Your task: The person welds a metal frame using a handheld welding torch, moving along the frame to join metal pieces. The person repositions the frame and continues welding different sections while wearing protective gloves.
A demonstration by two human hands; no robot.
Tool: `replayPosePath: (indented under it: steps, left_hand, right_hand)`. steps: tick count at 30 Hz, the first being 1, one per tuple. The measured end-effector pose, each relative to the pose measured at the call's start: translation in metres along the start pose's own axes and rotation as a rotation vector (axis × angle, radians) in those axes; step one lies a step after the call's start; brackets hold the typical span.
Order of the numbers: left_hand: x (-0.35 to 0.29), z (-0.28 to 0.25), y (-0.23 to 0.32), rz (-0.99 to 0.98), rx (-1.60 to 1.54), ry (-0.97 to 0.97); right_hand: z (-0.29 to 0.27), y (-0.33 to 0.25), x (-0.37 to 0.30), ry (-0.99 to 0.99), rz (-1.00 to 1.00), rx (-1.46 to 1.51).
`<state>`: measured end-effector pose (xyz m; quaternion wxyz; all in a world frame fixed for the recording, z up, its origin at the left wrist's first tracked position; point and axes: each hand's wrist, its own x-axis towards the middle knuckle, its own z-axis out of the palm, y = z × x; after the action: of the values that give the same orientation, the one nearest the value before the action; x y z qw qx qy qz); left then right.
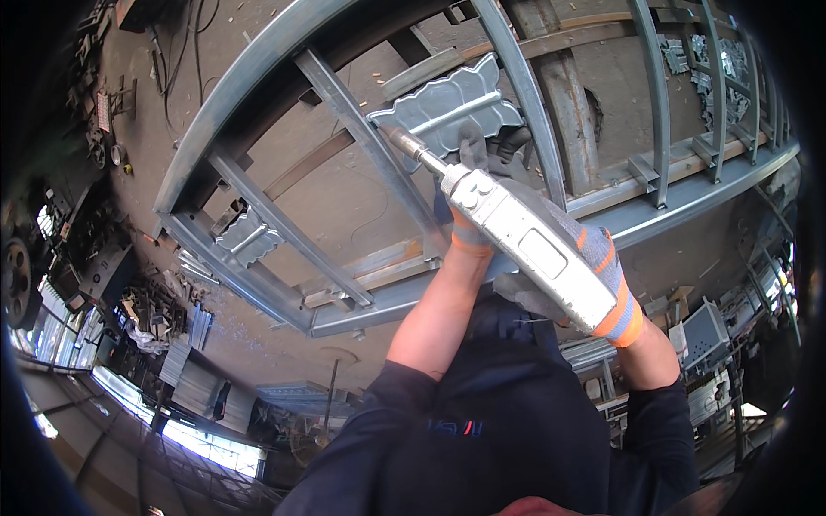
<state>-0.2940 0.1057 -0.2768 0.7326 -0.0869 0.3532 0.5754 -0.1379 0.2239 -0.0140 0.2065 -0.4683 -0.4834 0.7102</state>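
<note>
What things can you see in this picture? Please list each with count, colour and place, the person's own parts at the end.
Tool: one, white with metal nozzle, centre
Frame: one, silver, across the upper part
Panels: at least two, silver, one near the nozzle, a smaller one at left
Bars: several, brown, under the frame
Wheel: one, brownish, left edge
Floor: one, grey-brown, below the frame
Clutter: count unclear, mixed colours, around the edges
Shirt: one, dark blue, lower centre
Left hand: one, grey-orange glove, partly hidden behind the tool
Right hand: one, grey-orange glove, around the tool
</note>
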Motion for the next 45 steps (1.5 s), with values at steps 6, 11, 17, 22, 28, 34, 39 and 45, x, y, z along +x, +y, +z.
replayPosePath:
  steps: [6,11,17,22,28,34,39,45]
  left_hand:
    - [-0.027,0.032,0.028,-0.267,-0.041,0.203]
    - [-0.024,0.042,0.038,-0.351,0.015,0.208]
    - [-0.017,0.038,0.033,-0.389,0.023,0.187]
    - [-0.016,0.036,0.033,-0.407,0.027,0.178]
    - [-0.014,0.036,0.032,-0.426,0.035,0.168]
    - [-0.014,0.036,0.031,-0.455,0.039,0.155]
    - [-0.015,0.036,0.032,-0.482,0.049,0.143]
    - [-0.016,0.035,0.032,-0.520,0.067,0.118]
  right_hand:
    - [0.007,-0.003,0.013,0.034,-0.110,-0.106]
    - [0.009,-0.005,0.020,0.030,-0.045,-0.087]
    - [0.012,-0.004,0.027,0.028,-0.077,-0.074]
    - [0.012,-0.004,0.028,0.017,-0.065,-0.089]
    - [0.012,-0.002,0.029,0.012,-0.044,-0.034]
    - [0.012,-0.003,0.029,0.013,-0.078,-0.096]
    - [0.011,0.001,0.027,0.003,-0.082,-0.108]
    - [0.012,0.007,0.028,0.000,-0.146,-0.124]
